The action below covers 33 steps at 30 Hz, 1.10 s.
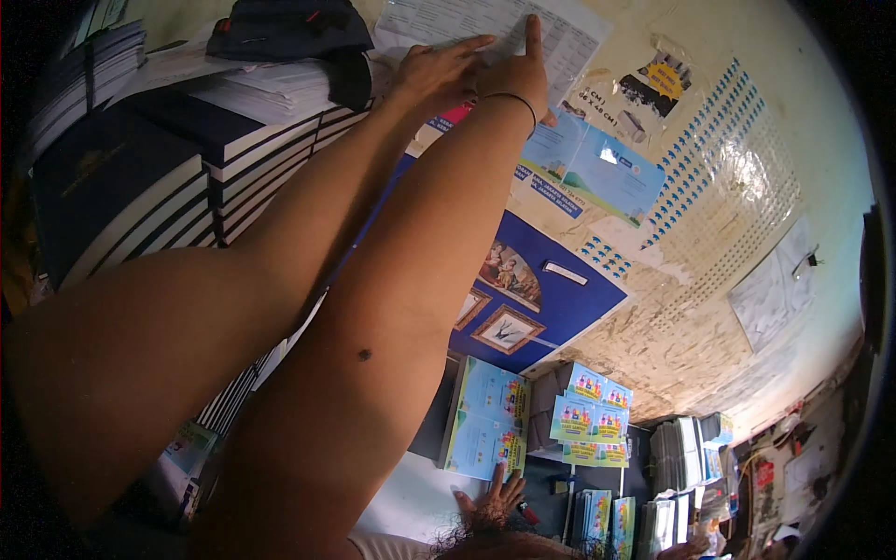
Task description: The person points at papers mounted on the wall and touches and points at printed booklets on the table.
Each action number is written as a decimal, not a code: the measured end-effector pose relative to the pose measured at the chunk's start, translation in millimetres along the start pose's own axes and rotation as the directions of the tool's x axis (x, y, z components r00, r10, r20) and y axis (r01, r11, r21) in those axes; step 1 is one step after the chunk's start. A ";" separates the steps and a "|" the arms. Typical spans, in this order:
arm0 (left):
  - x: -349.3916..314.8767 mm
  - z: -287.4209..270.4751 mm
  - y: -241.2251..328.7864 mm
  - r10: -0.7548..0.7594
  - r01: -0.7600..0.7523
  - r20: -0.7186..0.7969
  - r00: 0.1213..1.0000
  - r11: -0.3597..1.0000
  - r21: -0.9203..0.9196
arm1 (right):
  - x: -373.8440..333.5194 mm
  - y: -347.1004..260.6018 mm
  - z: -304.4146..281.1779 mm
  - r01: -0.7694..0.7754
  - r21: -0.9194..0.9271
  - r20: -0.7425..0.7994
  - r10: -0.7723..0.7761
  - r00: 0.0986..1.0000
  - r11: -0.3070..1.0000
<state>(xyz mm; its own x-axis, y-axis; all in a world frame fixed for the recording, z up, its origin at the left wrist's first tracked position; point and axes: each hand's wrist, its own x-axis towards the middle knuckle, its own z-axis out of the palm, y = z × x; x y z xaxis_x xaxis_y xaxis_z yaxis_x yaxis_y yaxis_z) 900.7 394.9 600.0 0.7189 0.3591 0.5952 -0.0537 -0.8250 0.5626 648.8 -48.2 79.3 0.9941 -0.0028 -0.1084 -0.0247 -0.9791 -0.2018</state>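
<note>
Reaching both bare arms up to a white paper sheet printed with a table (574, 45) on a stained cream wall (775, 93): with the fingers of the left hand (432, 72) stretched over its lower part, and with the index finger of the right hand (511, 77) pointing straight up across it, above a thin black wristband (511, 96). Further down the wall, a light-blue printed sheet (616, 177) and a deep-blue poster with framed pictures (583, 303). At left, tall stacks of thick dark-covered books (121, 177), with a dark fabric bundle (289, 33) atop loose white papers (271, 91). At the bottom, on a pale tabletop (406, 504), another person's hand (493, 501), touching a blue-and-yellow printed stack (485, 401).
</note>
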 end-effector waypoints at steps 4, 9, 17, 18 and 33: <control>2.2 4.4 -2.8 0.003 -0.002 -0.033 0.999 1.000 0.008 | 1.8 3.4 7.1 0.028 -0.015 -0.024 -0.029 0.999 0.999; -4.0 0.4 0.3 0.018 -0.017 -0.039 0.999 1.000 0.015 | 1.8 7.1 9.7 0.010 -0.024 -0.015 -0.010 1.000 1.000; -8.7 -4.5 2.3 0.008 -0.007 -0.038 0.999 0.999 0.042 | 2.1 7.4 10.2 0.008 -0.027 -0.011 -0.008 1.000 1.000; -7.6 -3.5 1.8 0.007 -0.006 -0.038 0.999 0.999 0.042 | 2.0 7.1 9.9 0.007 -0.028 -0.016 -0.008 1.000 1.000; -3.6 -1.7 -0.3 0.029 -0.029 -0.021 0.999 0.999 0.020 | -0.2 2.0 0.9 -0.015 -0.024 0.044 0.016 0.999 1.000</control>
<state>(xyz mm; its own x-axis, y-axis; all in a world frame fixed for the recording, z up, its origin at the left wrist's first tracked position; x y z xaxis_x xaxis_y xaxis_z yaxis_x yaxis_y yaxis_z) 896.9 394.6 598.6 0.7023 0.3442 0.6231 -0.0604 -0.8434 0.5339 648.4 -50.0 78.1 0.9880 -0.0097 -0.1542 -0.0373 -0.9835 -0.1772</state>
